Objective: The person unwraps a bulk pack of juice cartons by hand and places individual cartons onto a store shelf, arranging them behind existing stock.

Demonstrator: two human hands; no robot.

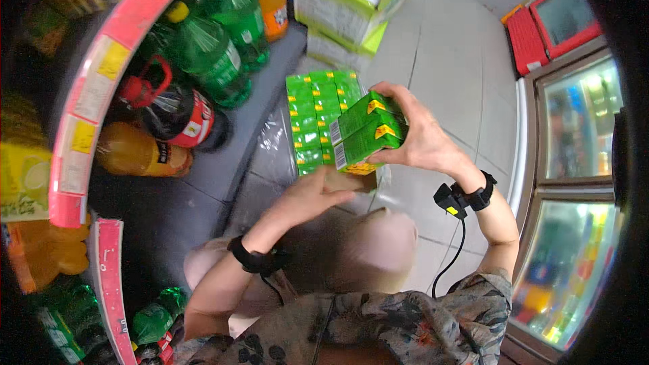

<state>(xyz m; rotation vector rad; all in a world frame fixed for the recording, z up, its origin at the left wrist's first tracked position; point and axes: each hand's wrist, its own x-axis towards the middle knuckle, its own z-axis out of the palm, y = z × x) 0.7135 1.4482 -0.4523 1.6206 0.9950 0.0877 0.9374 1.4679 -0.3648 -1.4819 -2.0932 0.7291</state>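
My right hand [426, 134] grips a pair of green drink cartons [362, 132] side by side, with its thumb and fingers across their ends. The cartons are tilted and bear yellow marks and barcodes. Beneath them on the floor stands a block of matching green cartons [309, 121] in rows, partly covered by the held pair. Torn clear plastic wrap [276, 137] lies along the block's left side. My left hand [307, 197] is at the near edge of the block, thumb apart from the blurred fingers, with nothing seen in its grasp. Whether it touches the block is unclear.
On the low shelf [203, 203] at left stand green soda bottles [213, 58], a cola bottle [177, 116] and orange drink bottles [147, 152], below a pink price strip [109, 76]. An opened carton box [339, 5] stands ahead. Glass-door fridges [578, 132] line the right.
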